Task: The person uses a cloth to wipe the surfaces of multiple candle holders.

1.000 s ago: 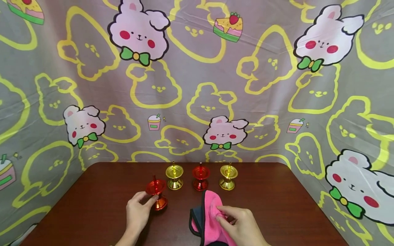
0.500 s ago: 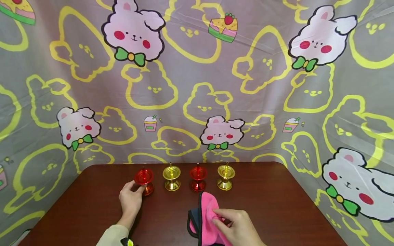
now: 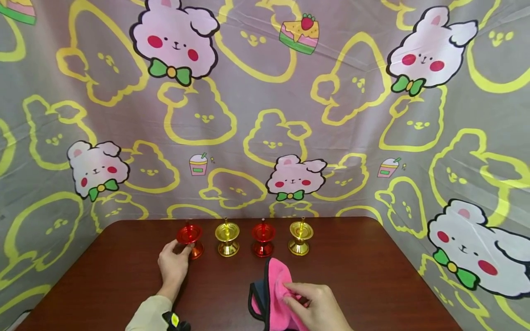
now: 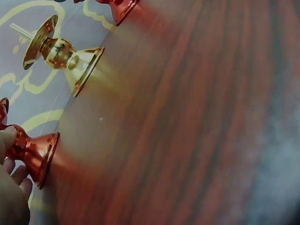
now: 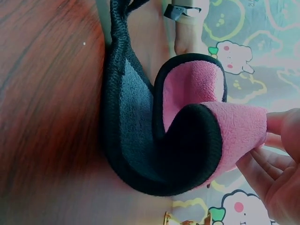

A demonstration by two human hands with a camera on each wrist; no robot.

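Observation:
At the left end of a row on the brown table (image 3: 219, 294), my left hand (image 3: 173, 264) grips a red metallic candle holder (image 3: 194, 248) by its narrow stem. The left wrist view shows the thumb on the stem of this red candle holder (image 4: 40, 152), its flared base low against the tabletop. My right hand (image 3: 319, 303) pinches a pink cloth (image 3: 278, 285) with a dark blue-grey side and black edging. In the right wrist view the cloth (image 5: 239, 136) curls over on itself, held between thumb and fingers.
To the right of the held one stand a gold candle holder (image 3: 227, 239), a second red candle holder (image 3: 263, 239) and another gold candle holder (image 3: 301, 239). Behind the table hangs a grey curtain (image 3: 248, 138) with rabbit prints.
My left hand has carried the red candle holder left and back to the end of the row. It moved little in the last half second. My right hand still pinches the cloth.

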